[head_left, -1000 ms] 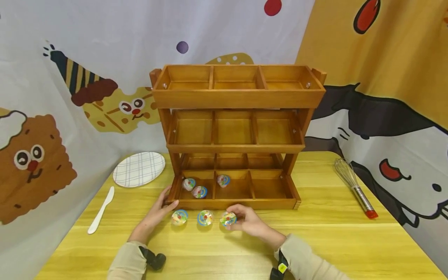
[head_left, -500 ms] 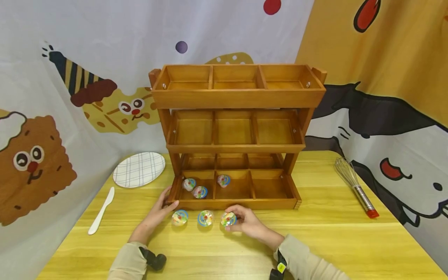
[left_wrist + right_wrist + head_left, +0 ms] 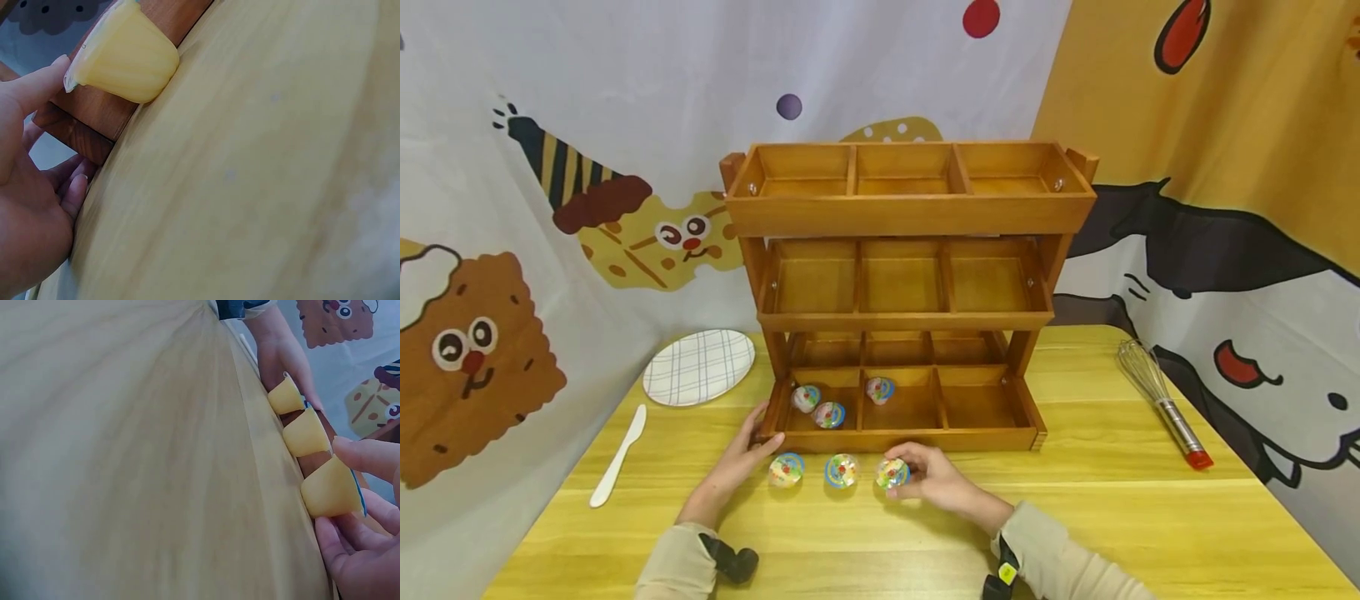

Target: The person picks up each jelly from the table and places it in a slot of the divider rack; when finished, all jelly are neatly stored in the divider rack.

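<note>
My right hand (image 3: 936, 481) pinches a jelly cup (image 3: 892, 473) by its rim, just in front of the three-tier wooden rack (image 3: 895, 440). Through the right wrist view, this yellow cup (image 3: 334, 487) appears low by the tabletop, between thumb and fingers. Two more jelly cups stand in line to its left, a middle cup (image 3: 841, 471) and a left cup (image 3: 786, 470). My left hand (image 3: 739, 462) holds the rack's lower left front corner, thumb at the front and fingers round the side. In the left wrist view, the thumb lies close to the left cup (image 3: 131, 56).
Inside the bottom tier, two pinkish jelly cups (image 3: 829, 414) lie in the left compartment and one cup (image 3: 879, 390) in the middle one. A checked plate (image 3: 698, 367) and a white knife (image 3: 618, 457) lie left; a whisk (image 3: 1163, 404) lies right.
Both hands stay in place, the right one still holding its jelly cup. The whole view shifts slightly as the head camera moves.
</note>
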